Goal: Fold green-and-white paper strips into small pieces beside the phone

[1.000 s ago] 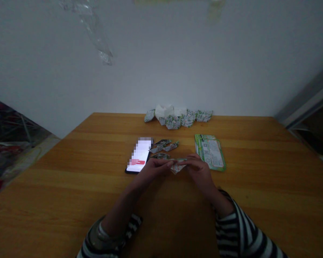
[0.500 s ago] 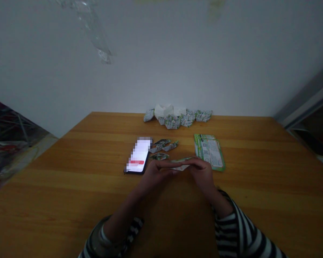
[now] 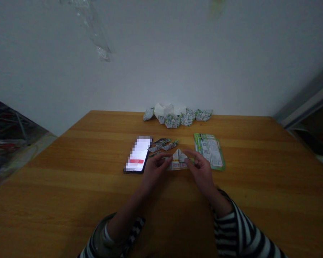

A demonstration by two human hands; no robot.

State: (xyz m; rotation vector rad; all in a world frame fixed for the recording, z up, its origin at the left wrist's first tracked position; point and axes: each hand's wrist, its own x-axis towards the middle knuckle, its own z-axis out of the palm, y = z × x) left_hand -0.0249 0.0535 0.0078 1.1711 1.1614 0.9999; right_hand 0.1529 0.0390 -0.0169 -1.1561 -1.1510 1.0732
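Between my two hands is a small printed sheet of paper (image 3: 178, 165), folded to a peak at the top with a flat lower edge. My left hand (image 3: 155, 169) pinches its left side between thumb and fingers. On the right side, my right hand (image 3: 200, 169) grips it the same way, thumb on the near face. Just beyond my left hand lie several small folded paper pieces (image 3: 163, 146), one partly hidden by the fingers. A green and white printed packet or stack of leaflets (image 3: 210, 152) rests beyond my right hand.
A phone (image 3: 138, 154) with a lit screen lies left of the folded pieces. Against the wall stands a row of folded printed paper shapes (image 3: 174, 120) with white paper (image 3: 163, 110) among them. Clear plastic (image 3: 93, 32) hangs on the wall above the wooden table (image 3: 70, 179).
The folded paper has turned from nearly edge-on to showing its near face, with the peak up. My thumbs have moved up onto that face. The things on the table have stayed put.
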